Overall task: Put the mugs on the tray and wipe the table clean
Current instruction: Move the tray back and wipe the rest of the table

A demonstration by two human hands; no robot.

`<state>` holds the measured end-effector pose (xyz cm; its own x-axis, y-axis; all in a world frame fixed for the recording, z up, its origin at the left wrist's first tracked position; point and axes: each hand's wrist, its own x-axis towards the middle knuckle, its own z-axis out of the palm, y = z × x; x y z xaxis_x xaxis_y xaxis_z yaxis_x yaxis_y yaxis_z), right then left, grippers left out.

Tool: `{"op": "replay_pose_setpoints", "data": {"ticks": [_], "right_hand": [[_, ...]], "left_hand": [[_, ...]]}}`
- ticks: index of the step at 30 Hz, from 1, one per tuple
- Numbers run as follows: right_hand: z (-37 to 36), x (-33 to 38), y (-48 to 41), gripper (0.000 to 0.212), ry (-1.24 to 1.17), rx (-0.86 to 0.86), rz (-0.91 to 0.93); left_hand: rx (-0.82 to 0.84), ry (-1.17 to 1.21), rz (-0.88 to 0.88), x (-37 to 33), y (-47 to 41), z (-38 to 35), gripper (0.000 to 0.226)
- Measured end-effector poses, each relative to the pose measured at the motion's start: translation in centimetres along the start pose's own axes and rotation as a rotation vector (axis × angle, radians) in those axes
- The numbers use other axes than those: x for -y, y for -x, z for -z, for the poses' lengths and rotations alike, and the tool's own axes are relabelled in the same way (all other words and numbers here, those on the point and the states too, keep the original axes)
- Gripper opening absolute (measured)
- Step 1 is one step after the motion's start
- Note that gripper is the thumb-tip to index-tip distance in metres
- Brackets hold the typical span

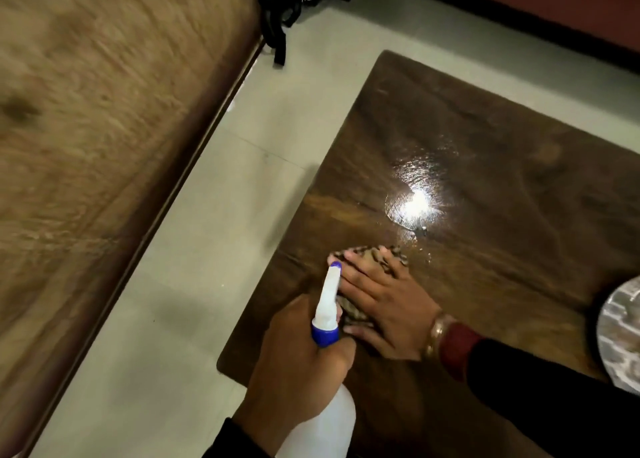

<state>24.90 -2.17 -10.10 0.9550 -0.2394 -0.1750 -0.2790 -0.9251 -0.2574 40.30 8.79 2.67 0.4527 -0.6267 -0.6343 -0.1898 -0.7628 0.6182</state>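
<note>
Pressed flat with fingers spread, the right hand (384,305) pins a crumpled brown patterned cloth (372,256) to the dark wooden table (485,166) near its left edge, just beside the front-left corner. Closed around the neck of a white plastic spray bottle with a blue collar and nozzle tip (327,305), the left hand (298,357) aims its long axis away from the person. Bare wet tabletop (420,194) gleams beyond the cloth. At the right, a round grey patterned tray (620,336) is cut off; no mugs show.
</note>
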Motion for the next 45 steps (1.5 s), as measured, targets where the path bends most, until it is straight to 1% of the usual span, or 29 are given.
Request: {"op": "replay_pose_setpoints", "data": {"ticks": [1,2,3,6,7,8,9,10,13,14,16,17,18,20,22,24,25,26,29,30,31,32,36,38,39,40,43,44,45], "right_hand": [[0.4,-1.9,0.8,0.08,0.003,0.008,0.022],[1.0,-4.3,0.5,0.08,0.012,-0.015,-0.031],[1.8,-6.8,-1.0,0.079,0.001,-0.049,-0.147],[5.6,-13.2,-9.1,0.075,-0.084,-0.183,-0.636],[6.3,-13.8,-11.8,0.076,-0.089,-0.206,-0.719],[6.4,-13.3,-13.9,0.077,-0.086,-0.224,-0.731],[6.1,-11.9,-15.4,0.077,-0.08,-0.221,-0.669],[5.3,-9.7,-16.2,0.077,-0.062,-0.201,-0.55],[1.8,-2.4,-13.4,0.075,0.019,-0.054,-0.03],[1.1,-1.3,-11.7,0.073,0.052,0.003,0.103],[1.1,-3.2,-10.0,0.069,0.041,0.059,0.229],[1.9,-5.5,-10.1,0.07,-0.003,0.043,0.196],[2.9,-8.4,-10.7,0.071,-0.042,-0.016,0.105],[5.5,-15.5,-13.0,0.074,-0.056,-0.16,-0.2],[8.2,-21.2,-15.3,0.076,-0.038,-0.188,-0.456],[9.0,-22.4,-16.7,0.076,-0.062,-0.194,-0.596],[8.8,-21.3,-16.9,0.076,-0.061,-0.199,-0.595],[8.6,-20.0,-16.2,0.076,-0.049,-0.191,-0.524],[6.1,-15.9,-10.8,0.074,-0.003,-0.085,-0.044],[5.7,-16.2,-9.4,0.073,0.023,-0.059,0.048],[5.9,-17.4,-9.0,0.073,0.028,-0.05,0.049],[6.3,-19.0,-9.5,0.073,0.025,-0.065,-0.039],[9.4,-23.1,-15.9,0.075,-0.06,-0.177,-0.59],[9.6,-22.0,-19.1,0.074,-0.09,-0.206,-0.699],[9.3,-20.9,-19.7,0.073,-0.095,-0.206,-0.688],[8.9,-19.8,-19.5,0.073,-0.089,-0.197,-0.624],[6.6,-17.0,-14.1,0.071,-0.049,-0.15,-0.344],[6.0,-17.0,-11.5,0.071,-0.056,-0.159,-0.342],[5.4,-17.4,-8.9,0.071,-0.073,-0.181,-0.4]], "left_hand": [[0.001,-0.009,0.013,-0.4,-0.3,0.2,0.034],[-0.022,-0.017,0.017,-0.7,-0.6,0.2,0.03],[-0.058,-0.03,0.01,-0.8,-0.8,0.2,0.029],[-0.112,-0.041,0.013,-1.8,-1.2,0.3,0.029],[-0.111,0.004,0.027,-2.2,-1.3,0.4,0.031],[-0.108,0.051,0.032,-2.6,-1.5,0.4,0.034],[-0.11,0.08,0.036,-2.9,-1.6,0.5,0.039],[-0.116,0.095,0.038,-3.2,-1.7,0.5,0.04],[-0.141,0.084,0.03,-4.1,-2.2,0.6,0.016],[-0.128,0.071,0.007,-4.4,-2.4,0.5,0.012],[-0.12,0.071,-0.014,-4.9,-3.1,0.6,0.011],[-0.131,0.075,-0.003,-5.0,-3.5,0.5,0.013],[-0.137,0.077,0.006,-5.2,-3.8,0.4,0.017],[-0.105,0.078,0.005,-6.0,-4.8,-0.1,0.025],[-0.085,0.063,-0.026,-6.7,-5.5,-0.7,0.033],[-0.11,0.037,-0.054,-7.4,-6.3,-1.1,0.029],[-0.129,0.028,-0.057,-7.8,-6.6,-1.1,0.027],[-0.131,0.028,-0.055,-8.3,-7.0,-1.3,0.027],[-0.1,0.029,-0.087,-9.6,-7.8,-1.5,0.026],[-0.101,0.012,-0.115,-9.8,-8.2,-1.4,0.024],[-0.109,0.002,-0.134,-9.9,-8.4,-1.4,0.021],[-0.112,-0.01,-0.145,-10.0,-8.5,-1.5,0.021],[-0.095,-0.06,-0.133,-9.7,-8.1,-2.2,0.028],[-0.096,-0.079,-0.129,-9.1,-7.6,-2.5,0.03],[-0.101,-0.093,-0.138,-8.9,-7.4,-2.8,0.03],[-0.112,-0.09,-0.126,-8.7,-7.2,-3.2,0.032],[-0.077,-0.058,0.0,-8.7,-6.8,-3.7,0.035],[-0.053,-0.066,0.011,-8.7,-6.7,-4.0,0.035],[-0.042,-0.067,0.006,-8.8,-6.7,-4.1,0.035]]}}
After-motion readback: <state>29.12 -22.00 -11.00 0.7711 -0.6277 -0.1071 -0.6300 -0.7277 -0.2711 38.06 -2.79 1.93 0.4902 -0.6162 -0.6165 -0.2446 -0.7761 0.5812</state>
